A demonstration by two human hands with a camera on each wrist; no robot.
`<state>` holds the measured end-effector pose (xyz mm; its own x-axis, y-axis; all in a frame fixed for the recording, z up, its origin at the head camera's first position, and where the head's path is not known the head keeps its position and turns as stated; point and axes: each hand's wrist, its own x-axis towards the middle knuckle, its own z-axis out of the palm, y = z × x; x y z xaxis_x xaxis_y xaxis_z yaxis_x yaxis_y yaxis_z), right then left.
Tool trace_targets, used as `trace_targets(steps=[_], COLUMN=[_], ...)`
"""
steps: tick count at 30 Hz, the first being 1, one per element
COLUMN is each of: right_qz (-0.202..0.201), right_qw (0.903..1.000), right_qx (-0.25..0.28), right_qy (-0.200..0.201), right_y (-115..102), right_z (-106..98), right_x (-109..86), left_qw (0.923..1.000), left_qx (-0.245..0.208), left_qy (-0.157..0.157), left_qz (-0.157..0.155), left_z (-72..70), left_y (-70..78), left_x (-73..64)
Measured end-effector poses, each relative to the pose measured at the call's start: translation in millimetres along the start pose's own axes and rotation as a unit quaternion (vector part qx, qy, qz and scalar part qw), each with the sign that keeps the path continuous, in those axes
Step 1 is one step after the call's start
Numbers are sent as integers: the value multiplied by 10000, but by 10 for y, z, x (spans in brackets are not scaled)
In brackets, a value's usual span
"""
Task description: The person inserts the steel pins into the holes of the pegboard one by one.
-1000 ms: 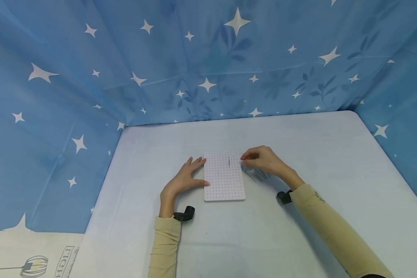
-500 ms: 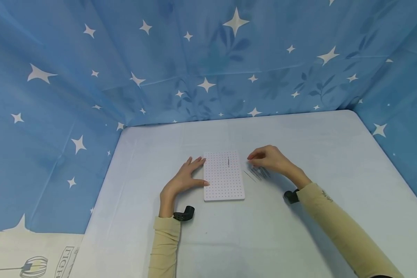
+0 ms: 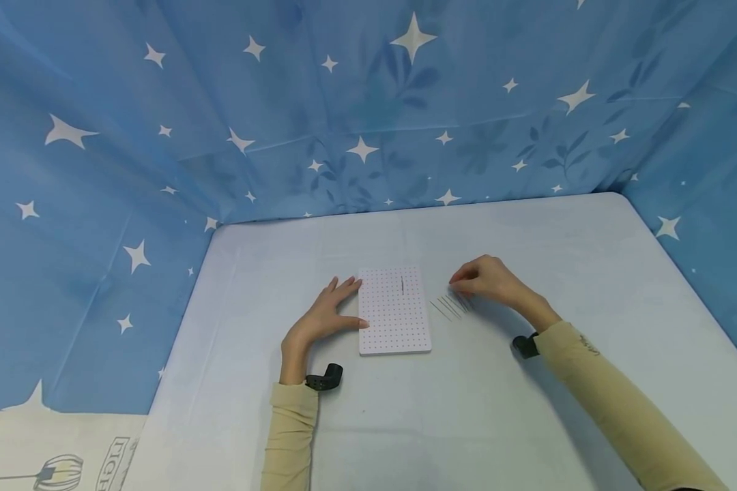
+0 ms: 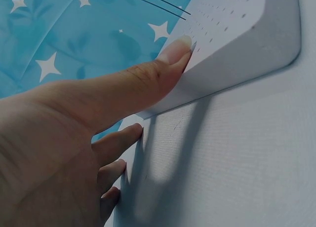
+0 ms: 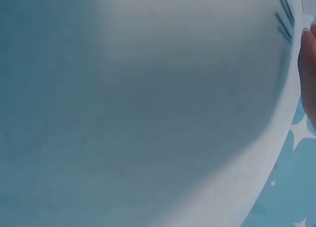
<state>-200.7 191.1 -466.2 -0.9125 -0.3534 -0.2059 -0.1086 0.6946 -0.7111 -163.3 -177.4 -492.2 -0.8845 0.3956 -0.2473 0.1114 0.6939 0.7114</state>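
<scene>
A white pegboard (image 3: pixel 395 320) with rows of small holes lies on the table. Thin dark metal pins (image 4: pixel 165 6) stand in it near its far end. My left hand (image 3: pixel 319 317) steadies the board from the left, fingers spread; its thumb (image 4: pixel 148 81) presses on the top edge. Several more thin pins (image 3: pixel 447 307) lie side by side on the table, right of the board. Over their far right ends is my right hand (image 3: pixel 488 278), thumb and fingertips brought together. I cannot tell whether a pin is between them.
A white cloth covers the table (image 3: pixel 442 423). Blue star-print curtain (image 3: pixel 319 102) hangs behind and along both sides. A printed cream cloth (image 3: pixel 55 443) shows at the lower left. Black wrist cameras (image 3: pixel 325 377) are strapped to both wrists.
My right hand has moved right, from the board's right edge to the far right of the loose pins, uncovering more of them. The left hand stays at the board.
</scene>
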Motion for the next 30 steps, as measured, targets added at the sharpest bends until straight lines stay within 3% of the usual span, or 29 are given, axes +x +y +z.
trace_targets(steps=[30], right_qz=[477], right_qw=[9986], right_qx=[-221], right_qy=[42], right_y=[160], right_z=[10], right_x=[11], left_qw=[10000], left_qx=[-20], left_qy=[-29], left_qz=[93], left_z=[-1], left_y=[1], left_x=[-8])
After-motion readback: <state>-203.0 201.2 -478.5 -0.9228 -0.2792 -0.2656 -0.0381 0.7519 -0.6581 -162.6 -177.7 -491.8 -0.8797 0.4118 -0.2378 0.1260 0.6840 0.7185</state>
